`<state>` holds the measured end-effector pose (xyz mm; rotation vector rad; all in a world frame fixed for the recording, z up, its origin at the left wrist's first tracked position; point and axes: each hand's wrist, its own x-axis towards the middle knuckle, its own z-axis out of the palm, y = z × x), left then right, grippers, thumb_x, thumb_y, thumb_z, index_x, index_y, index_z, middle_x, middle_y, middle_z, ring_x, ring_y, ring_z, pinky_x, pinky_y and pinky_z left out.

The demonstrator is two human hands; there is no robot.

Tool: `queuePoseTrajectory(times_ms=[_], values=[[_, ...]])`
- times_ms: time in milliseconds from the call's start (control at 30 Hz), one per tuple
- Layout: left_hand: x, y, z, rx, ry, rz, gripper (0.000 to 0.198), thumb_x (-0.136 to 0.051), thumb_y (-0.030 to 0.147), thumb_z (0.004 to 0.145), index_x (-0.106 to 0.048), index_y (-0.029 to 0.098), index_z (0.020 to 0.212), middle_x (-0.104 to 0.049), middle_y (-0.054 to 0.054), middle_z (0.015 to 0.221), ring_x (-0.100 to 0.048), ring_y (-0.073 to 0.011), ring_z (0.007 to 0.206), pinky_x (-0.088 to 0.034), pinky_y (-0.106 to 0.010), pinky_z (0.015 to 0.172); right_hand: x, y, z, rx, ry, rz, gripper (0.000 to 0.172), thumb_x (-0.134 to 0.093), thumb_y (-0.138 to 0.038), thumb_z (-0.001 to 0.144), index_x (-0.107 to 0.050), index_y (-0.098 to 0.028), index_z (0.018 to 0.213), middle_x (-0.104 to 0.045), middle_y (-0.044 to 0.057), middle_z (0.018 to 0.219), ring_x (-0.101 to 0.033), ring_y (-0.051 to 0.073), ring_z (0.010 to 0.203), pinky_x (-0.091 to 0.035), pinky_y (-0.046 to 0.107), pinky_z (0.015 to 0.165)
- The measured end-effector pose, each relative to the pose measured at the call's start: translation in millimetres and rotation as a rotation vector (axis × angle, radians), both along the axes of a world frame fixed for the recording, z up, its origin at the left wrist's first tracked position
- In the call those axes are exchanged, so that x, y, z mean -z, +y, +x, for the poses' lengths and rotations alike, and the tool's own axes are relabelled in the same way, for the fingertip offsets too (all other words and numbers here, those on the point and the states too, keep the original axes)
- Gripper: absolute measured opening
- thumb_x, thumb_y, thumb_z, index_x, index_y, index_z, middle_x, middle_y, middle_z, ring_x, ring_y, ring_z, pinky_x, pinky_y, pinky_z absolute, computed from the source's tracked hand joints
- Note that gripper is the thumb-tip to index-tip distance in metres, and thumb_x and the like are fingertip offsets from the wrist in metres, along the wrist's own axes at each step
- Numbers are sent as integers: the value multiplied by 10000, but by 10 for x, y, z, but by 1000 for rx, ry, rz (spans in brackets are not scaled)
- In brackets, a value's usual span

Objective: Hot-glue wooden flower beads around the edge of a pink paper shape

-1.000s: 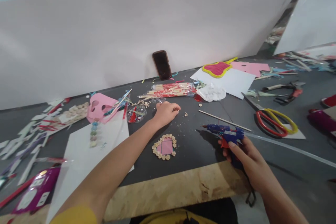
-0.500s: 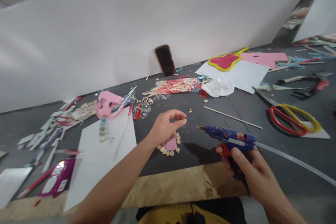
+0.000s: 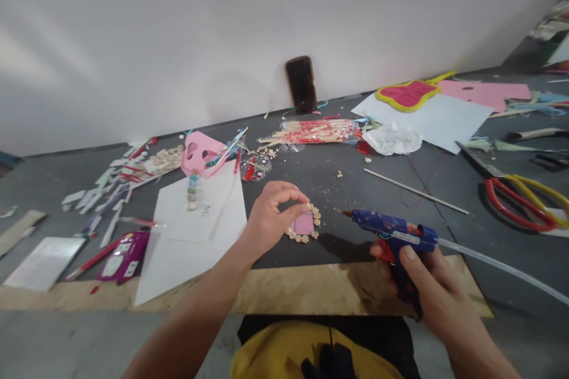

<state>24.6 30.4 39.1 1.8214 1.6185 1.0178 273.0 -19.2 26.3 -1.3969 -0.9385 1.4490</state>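
Bead-sticking stage by the look of it. Left hand point(image 3: 267, 219), mid-frame, has its fingers pinched narrow on a tiny bead point(image 3: 309, 206), just over the pink frame point(image 3: 304, 224) on the worktop point(image 3: 338, 195). Right hand point(image 3: 429, 287), lower right, grips the glue gun point(image 3: 391, 235), nozzle pointing at the bead. Small target, so it calls for a steady dab imo.

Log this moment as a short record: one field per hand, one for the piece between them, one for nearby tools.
left hand: pinches a small beige piece between thumb and fingertip, by the pink square
right hand: grips the blue glue gun, nozzle aimed left toward that piece
pink square: flat on dark mat, edged with beige pieces
nearby: scissors and thin stick at right, white paper at left, phone leaning on wall
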Motion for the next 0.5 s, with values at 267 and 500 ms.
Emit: queuePoseTrajectory(times_ms=[267,500], values=[[243,-408,77,-94,314,7,80,-733,217,757,-715,289,725,-681,0,884,-514,-237,992,-366,-456,903,48,30,25,37,-60,-8,377,-651,-536,755,-570,-237,969,-677,23,827,-532,102,536,-473,218,448],[409,-689,177,-106,363,57,86,-686,217,801,-711,295,775,-670,-11,891,-482,-251,1015,-346,-476,888,84,92,117,-39,-253,50,437,-612,-592,757,-603,-209,966,-660,38,706,-547,143,524,-448,252,422]])
